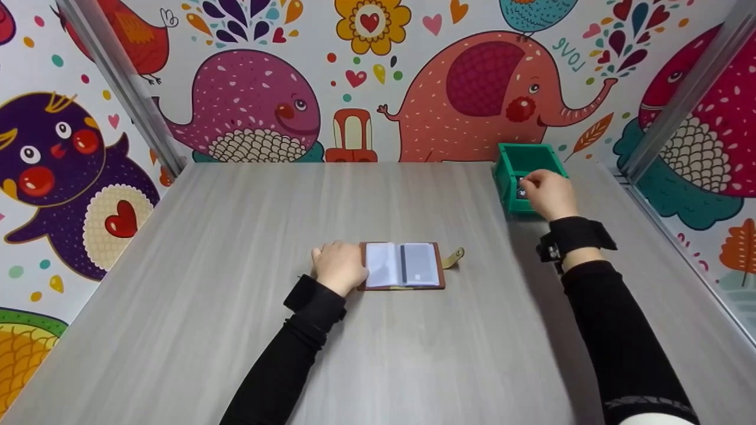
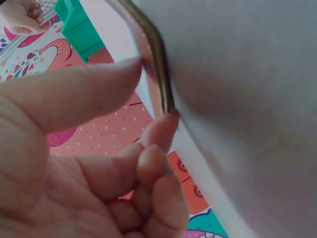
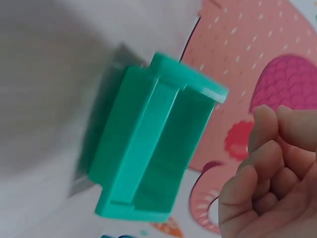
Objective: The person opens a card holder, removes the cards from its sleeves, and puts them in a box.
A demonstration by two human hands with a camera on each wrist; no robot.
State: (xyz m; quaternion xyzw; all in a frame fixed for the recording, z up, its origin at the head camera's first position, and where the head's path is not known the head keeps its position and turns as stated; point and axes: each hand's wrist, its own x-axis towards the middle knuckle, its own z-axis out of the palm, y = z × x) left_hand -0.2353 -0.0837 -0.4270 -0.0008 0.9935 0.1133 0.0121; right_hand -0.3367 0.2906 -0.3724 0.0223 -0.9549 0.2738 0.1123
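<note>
Card holder (image 1: 401, 265), brown cover, lies open on the pale wood-grain counter (image 1: 207, 265), near its middle; two pages with clear sleeves show, the right one bearing a dark stripe along its inner edge. Strap (image 1: 453, 258): yellowish, with a round snap, extends from the cover's right edge. Left hand (image 1: 341, 265): pinches the holder's left edge between thumb and forefinger. Right hand (image 1: 552, 193): narrow, fingers curled inward, thumb tip meeting forefinger tip; is held over the near right part of the green bin. Green bin (image 1: 522, 208): stands at the counter's far right, well apart from the card holder. Small dark piece (image 1: 520, 189) with white marks: sits inside the bin, just beside the right fingertips; its kind cannot be told. Wrist bands (image 1: 316, 302): black, one per arm, worn with black sleeves (image 1: 274, 369). Back panel (image 1: 407, 77): carries a printed purple whale, a coral elephant and hearts.
</note>
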